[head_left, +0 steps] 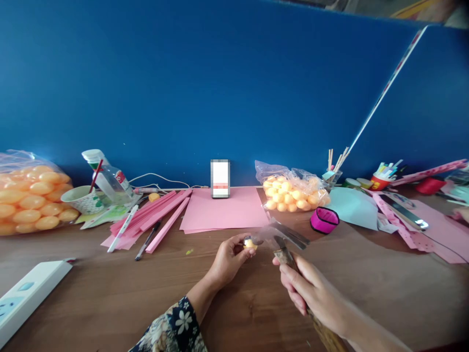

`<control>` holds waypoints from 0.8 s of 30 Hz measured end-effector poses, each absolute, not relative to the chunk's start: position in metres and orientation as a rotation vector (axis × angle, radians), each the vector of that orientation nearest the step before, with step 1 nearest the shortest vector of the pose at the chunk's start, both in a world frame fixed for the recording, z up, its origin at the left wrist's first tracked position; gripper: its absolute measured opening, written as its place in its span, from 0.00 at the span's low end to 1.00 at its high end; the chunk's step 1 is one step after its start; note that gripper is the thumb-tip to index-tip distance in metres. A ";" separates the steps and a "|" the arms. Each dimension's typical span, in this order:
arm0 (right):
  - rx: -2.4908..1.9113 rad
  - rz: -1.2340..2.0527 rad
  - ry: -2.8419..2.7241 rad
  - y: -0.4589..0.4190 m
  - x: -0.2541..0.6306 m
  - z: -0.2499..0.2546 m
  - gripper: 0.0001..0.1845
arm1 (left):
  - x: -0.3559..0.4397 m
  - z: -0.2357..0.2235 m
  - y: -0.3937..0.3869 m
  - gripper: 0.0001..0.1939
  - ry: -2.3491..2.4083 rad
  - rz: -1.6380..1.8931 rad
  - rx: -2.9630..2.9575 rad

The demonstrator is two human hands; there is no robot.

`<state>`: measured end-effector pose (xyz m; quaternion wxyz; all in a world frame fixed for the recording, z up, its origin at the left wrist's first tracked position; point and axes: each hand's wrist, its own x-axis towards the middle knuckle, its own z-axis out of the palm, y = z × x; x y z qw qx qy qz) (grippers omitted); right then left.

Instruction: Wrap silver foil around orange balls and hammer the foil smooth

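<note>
In the head view, my left hand [230, 259] pinches a small rounded yellow piece [250, 244] between thumb and fingers, just above the wooden table [146, 298]. Something dark and shiny shows at the top of the piece; I cannot make out what it is. My right hand [302, 283] is wrapped round the wooden handle [286, 257] of a claw hammer. The hammer's metal head, blurred by motion, is close to the right side of the yellow piece; I cannot tell whether they touch. The claw points to the right.
Pink paper sheets [223, 212] lie ahead, with a phone [220, 178] upright at their back. Bags of yellow balls stand at left [29, 200] and right [293, 190]. Also around are a magenta band [325, 220], paper strips [150, 215], pens, a paper cup [80, 199] and a power strip [32, 293].
</note>
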<state>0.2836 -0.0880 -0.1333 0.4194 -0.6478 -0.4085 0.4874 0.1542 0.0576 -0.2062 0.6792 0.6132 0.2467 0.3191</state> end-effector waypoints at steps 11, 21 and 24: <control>-1.630 1.193 -1.008 -0.090 0.285 -0.135 0.21 | 0.155 -0.207 0.059 0.20 0.577 0.722 1.382; -1.625 1.218 -1.014 -0.090 0.282 -0.134 0.21 | 0.154 -0.206 0.058 0.22 0.542 0.698 1.393; -1.621 1.220 -1.010 -0.090 0.283 -0.132 0.22 | 0.154 -0.203 0.058 0.22 0.534 0.692 1.405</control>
